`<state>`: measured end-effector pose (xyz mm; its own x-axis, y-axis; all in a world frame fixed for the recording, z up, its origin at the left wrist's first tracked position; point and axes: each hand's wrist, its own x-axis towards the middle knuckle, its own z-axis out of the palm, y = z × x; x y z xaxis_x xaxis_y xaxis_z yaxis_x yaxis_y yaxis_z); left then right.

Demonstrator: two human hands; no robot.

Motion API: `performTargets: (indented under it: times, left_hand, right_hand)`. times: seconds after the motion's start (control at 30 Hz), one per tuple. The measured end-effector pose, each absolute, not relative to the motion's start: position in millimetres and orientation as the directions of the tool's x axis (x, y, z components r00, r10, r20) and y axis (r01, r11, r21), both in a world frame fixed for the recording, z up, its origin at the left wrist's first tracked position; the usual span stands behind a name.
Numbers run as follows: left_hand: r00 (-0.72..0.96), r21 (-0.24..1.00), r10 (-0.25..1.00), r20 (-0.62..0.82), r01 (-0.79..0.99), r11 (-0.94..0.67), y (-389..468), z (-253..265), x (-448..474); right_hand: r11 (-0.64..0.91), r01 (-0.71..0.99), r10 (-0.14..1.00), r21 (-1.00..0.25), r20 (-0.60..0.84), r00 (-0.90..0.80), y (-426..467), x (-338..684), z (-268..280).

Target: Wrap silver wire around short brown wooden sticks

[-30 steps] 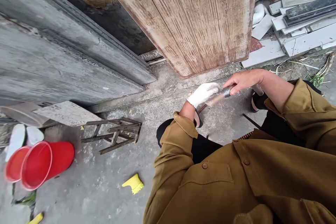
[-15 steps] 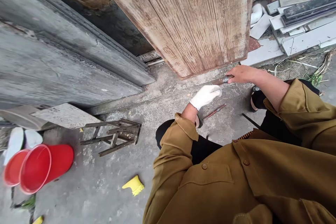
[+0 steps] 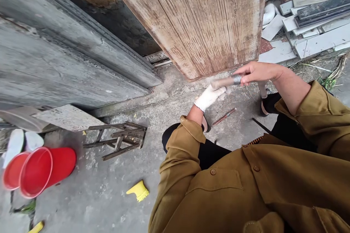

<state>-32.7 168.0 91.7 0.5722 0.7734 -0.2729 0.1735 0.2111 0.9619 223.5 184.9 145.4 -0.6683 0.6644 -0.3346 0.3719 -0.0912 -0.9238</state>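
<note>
Two hands at one brown stick (image 3: 223,82), head view.
Right hand (image 3: 255,72), bare: fingers pinch the stick beside its silver-coloured binding. Left hand (image 3: 209,97), white-gloved: at the stick's opposite end; blur prevents telling whether its fingers grip. Stick is raised above the concrete ground (image 3: 106,189), near the lower edge of the plank panel (image 3: 210,22). A thin reddish rod (image 3: 222,118) with silver-coloured binding lies on the ground.

The grey floor (image 3: 98,196) carries a reddish rod (image 3: 224,117), wooden frame (image 3: 119,143), red buckets (image 3: 63,162) and yellow scrap (image 3: 138,190).
</note>
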Motion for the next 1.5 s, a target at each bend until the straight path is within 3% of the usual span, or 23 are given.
performTargets:
  times: [0.1,0.17,0.23,0.3,0.37,0.43,0.53,0.63,0.7,0.77,0.9,1.17,1.3,1.4,1.5]
  left_hand:
    - [0.663,0.961,0.697,-0.273,0.148,0.235,164.1,93.2,-30.2]
    - [0.675,0.958,0.682,-0.282,0.157,0.241,162.7,92.5,-28.3]
    - [0.675,0.953,0.674,-0.300,0.177,0.247,162.5,90.3,-26.9]
    - [0.677,0.948,0.664,-0.316,0.211,0.236,162.9,87.3,-26.2]
    - [0.675,0.945,0.663,-0.324,0.258,0.199,163.2,84.4,-26.2]
    - [0.671,0.938,0.662,-0.334,0.307,0.162,163.5,82.2,-26.5]
    - [0.692,0.921,0.616,-0.375,0.356,0.161,164.6,80.7,-27.3]
    - [0.742,0.930,0.564,-0.362,0.324,0.171,168.0,80.3,-28.8]
    - [0.737,0.952,0.603,-0.305,0.251,0.175,170.8,79.7,-29.8]
    - [0.700,0.970,0.673,-0.239,0.141,0.198,172.8,77.7,-30.3]
    - [0.709,0.955,0.689,-0.151,-0.077,0.287,173.8,66.2,-29.7]
    - [0.776,0.929,0.554,-0.302,0.109,0.354,165.8,47.2,-23.5]
    - [0.723,0.933,0.619,-0.306,0.100,0.345,163.9,51.3,-23.3]
    - [0.687,0.946,0.672,-0.276,0.069,0.318,164.7,52.4,-24.2]
    - [0.646,0.979,0.736,-0.205,0.123,0.164,163.7,55.8,-24.5]
  right_hand:
    - [-0.146,0.283,0.847,-0.948,-0.268,-0.460,186.9,218.1,139.1]
    - [-0.139,0.412,0.894,-0.900,-0.293,-0.340,187.8,210.1,132.2]
    - [-0.072,0.652,0.904,-0.755,-0.325,-0.277,187.9,202.4,127.1]
    - [0.061,0.844,0.875,-0.532,-0.379,-0.302,186.4,196.7,125.9]
    - [0.216,0.902,0.783,-0.375,-0.485,-0.389,183.7,193.5,128.0]
    - [0.322,0.873,0.611,-0.365,-0.624,-0.486,181.0,193.0,131.0]
    - [0.333,0.798,0.333,-0.503,-0.729,-0.598,180.7,197.7,133.4]
    - [0.213,0.693,0.222,-0.689,-0.656,-0.721,184.9,208.2,135.3]
    - [0.102,0.594,0.290,-0.798,-0.547,-0.785,187.4,216.1,138.6]
    - [-0.023,0.479,0.446,-0.878,-0.437,-0.781,187.5,222.1,143.1]
    - [-0.206,0.214,0.722,-0.955,-0.296,-0.625,182.2,224.3,151.8]
    - [-0.213,0.000,0.852,-0.977,-0.186,-0.490,182.0,223.1,156.3]
    - [-0.144,-0.140,0.955,-0.980,-0.100,-0.280,189.5,228.9,152.2]
    - [-0.153,-0.186,0.982,-0.970,-0.128,-0.140,195.5,231.7,148.7]
    - [-0.175,-0.196,0.984,-0.965,-0.169,-0.047,200.5,233.3,145.3]
